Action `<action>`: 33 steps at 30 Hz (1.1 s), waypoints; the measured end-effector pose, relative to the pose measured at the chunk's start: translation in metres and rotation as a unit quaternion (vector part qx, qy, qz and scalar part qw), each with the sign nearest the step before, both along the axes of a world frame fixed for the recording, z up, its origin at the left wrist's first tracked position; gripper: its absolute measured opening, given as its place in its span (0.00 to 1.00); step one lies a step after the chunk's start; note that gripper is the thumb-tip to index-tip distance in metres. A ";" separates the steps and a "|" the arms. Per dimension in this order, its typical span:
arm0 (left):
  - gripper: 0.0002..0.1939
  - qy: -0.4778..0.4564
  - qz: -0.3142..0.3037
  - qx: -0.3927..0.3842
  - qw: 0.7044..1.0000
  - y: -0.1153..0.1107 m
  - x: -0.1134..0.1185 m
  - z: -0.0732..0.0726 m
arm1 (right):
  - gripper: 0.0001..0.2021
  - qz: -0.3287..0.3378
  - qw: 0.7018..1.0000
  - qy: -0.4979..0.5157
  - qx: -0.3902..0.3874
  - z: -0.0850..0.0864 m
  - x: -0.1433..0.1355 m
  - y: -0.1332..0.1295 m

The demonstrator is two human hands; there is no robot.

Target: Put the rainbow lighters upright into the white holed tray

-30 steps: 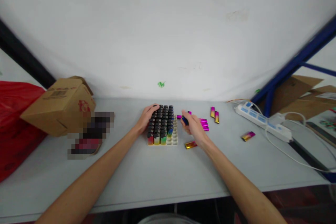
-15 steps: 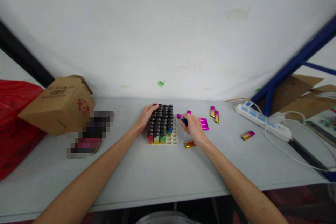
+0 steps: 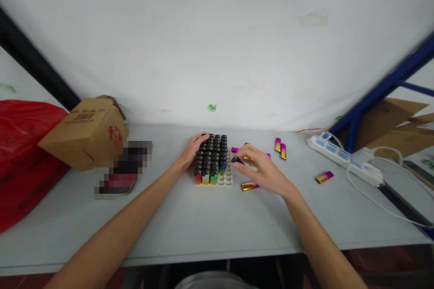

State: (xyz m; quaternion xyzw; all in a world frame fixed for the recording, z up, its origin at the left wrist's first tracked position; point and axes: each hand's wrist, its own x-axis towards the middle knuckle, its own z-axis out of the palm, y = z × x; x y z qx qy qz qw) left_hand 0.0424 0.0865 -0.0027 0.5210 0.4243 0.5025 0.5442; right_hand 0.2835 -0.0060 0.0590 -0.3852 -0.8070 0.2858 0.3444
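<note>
A white plastic tray [image 3: 228, 177] holds rows of upright lighters [image 3: 210, 154] with black tops; red, white, green and blue bodies show at its front. Empty sockets run down its right side. My left hand [image 3: 194, 149] is wrapped against the tray's back left corner, fingers over the outermost lighters. Just right of the tray, my right hand [image 3: 261, 168] has a dark blue lighter [image 3: 237, 160] between thumb and index fingertips, its other fingers loosely raised. Beneath and beside that hand lie shiny pink-and-gold lighter cases [image 3: 250, 186], some partly hidden by it.
Two more pink-and-gold cases [image 3: 278, 145] lie further back, another [image 3: 324, 177] to the right. A white power strip [image 3: 346, 159] with cables is at right. On the left are a cardboard box [image 3: 84, 133], a red bag [image 3: 27, 162] and a pixelated dark object [image 3: 125, 169].
My right hand has turned and its fingers have spread more, with the dark blue lighter still at the fingertips. My left hand stays at the tray. The whole view has shifted slightly.
</note>
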 end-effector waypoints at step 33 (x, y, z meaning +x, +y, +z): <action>0.15 0.005 -0.006 0.012 1.000 0.000 -0.001 -0.001 | 0.10 -0.141 0.925 -0.352 0.018 -0.039 0.101 0.069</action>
